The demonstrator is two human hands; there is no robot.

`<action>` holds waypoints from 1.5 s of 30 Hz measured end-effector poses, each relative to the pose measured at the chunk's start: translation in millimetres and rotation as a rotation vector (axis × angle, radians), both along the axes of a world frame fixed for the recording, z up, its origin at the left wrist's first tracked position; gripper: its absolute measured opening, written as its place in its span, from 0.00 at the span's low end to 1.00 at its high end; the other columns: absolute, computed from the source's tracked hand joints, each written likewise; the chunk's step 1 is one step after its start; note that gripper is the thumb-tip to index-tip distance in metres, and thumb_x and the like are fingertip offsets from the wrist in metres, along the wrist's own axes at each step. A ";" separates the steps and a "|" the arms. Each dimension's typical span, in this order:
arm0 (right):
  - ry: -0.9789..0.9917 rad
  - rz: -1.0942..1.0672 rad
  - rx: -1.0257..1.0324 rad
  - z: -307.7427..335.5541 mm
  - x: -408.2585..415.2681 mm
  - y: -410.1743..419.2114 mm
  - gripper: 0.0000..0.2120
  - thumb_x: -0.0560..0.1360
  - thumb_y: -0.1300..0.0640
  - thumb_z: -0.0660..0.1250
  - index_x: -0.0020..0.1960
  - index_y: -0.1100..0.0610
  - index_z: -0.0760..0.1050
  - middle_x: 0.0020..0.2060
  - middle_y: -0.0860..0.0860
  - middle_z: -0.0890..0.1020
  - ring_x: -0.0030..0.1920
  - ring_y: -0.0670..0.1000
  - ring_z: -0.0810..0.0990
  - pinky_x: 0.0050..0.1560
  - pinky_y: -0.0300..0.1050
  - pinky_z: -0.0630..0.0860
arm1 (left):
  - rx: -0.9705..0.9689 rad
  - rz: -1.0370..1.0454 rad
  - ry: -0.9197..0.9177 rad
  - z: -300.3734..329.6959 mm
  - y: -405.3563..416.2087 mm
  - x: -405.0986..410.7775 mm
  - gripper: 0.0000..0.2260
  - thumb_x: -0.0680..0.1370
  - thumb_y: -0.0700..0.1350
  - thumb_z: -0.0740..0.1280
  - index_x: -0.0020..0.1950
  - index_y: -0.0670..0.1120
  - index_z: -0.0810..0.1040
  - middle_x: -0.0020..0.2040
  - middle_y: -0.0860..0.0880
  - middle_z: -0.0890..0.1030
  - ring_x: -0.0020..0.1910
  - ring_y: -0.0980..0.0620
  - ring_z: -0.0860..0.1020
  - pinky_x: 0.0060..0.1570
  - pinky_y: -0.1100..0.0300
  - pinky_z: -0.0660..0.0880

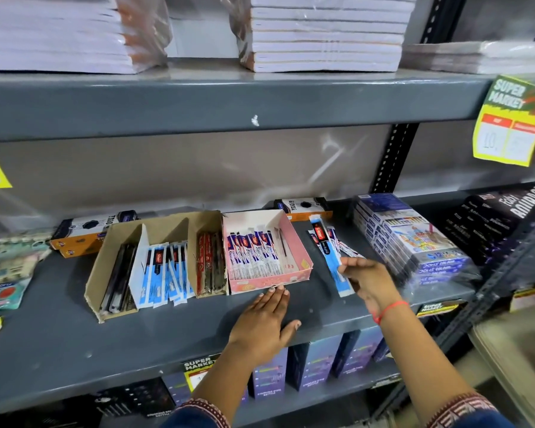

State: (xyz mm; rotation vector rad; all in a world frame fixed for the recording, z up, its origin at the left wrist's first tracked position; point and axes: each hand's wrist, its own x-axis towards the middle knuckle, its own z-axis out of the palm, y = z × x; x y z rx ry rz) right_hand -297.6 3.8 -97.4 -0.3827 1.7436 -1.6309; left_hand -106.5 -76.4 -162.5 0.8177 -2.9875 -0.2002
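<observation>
A pink cardboard box (pixel 294 278) of packaged pens stands on the grey shelf (pixel 59 341). My left hand (pixel 264 322) lies flat on the shelf, its straight fingertips touching the box's front wall. My right hand (pixel 365 278) pinches the lower part of a blue and white pen packet (pixel 329 257) that lies on a small loose heap of pen packets (pixel 342 242) to the right of the box. A brown cardboard box (pixel 105 273) with three compartments of pens stands left of the pink one.
Stacked colour-pencil packs (pixel 414 239) in plastic wrap sit right of my right hand. Orange and black boxes (pixel 84 233) stand behind the trays. Notebook stacks (pixel 325 35) fill the upper shelf, and a yellow price tag (pixel 511 125) hangs from its edge. Boxed bottles (pixel 315 359) stand below.
</observation>
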 end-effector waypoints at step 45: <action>-0.132 0.253 -0.272 24.8 80.2 19.0 0.09 0.72 0.70 0.66 0.39 0.58 0.79 0.25 0.47 0.84 0.26 0.42 0.81 0.28 0.32 0.78 | -0.032 0.258 0.107 -9.5 -12.5 66.6 0.56 0.58 0.70 0.17 0.75 0.44 0.54 0.76 0.48 0.55 0.74 0.52 0.52 0.67 0.64 0.39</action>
